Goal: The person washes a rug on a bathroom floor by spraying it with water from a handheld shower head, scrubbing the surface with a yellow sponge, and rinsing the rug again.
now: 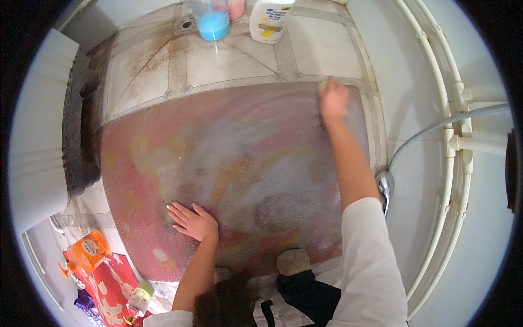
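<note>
A large pink, grey and yellow mottled mat (245,171), wet-looking, lies on the floor in front of me. My left hand (196,222) presses palm down on it with the fingers spread, left of the middle. Stretched far forward, my right hand (334,100) is at the mat's far right corner. Its fingers are bunched over a small yellowish thing (324,84), mostly hidden and blurred by motion, so I cannot tell its kind. My shoe (293,261) rests at the mat's near edge.
A clear container of blue liquid (213,26) and a white shampoo bottle (269,22) stand beyond the mat near a floor drain (187,25). A shower head (384,188) and pipes (449,143) line the right. Left are an orange pump bottle (92,250) and a small bottle (140,298).
</note>
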Tool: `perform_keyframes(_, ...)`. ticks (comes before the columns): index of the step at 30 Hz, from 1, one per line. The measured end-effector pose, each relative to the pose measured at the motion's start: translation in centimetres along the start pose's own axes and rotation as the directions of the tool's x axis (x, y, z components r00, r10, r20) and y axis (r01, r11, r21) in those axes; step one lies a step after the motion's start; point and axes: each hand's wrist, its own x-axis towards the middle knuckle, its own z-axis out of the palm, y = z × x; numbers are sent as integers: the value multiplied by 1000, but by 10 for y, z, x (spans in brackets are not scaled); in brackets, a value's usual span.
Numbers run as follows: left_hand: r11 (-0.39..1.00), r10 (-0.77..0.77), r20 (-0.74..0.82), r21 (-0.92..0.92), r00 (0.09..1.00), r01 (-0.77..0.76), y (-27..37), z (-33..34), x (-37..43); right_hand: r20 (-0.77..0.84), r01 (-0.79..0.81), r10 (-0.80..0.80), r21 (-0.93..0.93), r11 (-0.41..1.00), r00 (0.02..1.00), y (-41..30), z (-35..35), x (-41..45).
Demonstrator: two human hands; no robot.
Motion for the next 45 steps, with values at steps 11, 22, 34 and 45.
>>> perform_keyframes(11, 999, -16, 17, -43, 1000, 17, 0, -5, 2, -60, 671, -821, 613, 418, 567, -174, -90, -190)
perform_keyframes(22, 996, -16, 47, -88, 999, 20, 1, -7, 0, 134, 482, -605, 482, 732, 785, -121, -73, -181)
perform_keyframes(34, 931, 285, 496, -345, 820, -115, -56, -49, 32, -179, 680, -699, 487, 548, 692, -197, -77, -195)
perform_keyframes(45, 731, 413, 195, -654, 890, -196, -245, -167, 3, -192, 741, -916, 656, 146, 351, -131, -160, -416)
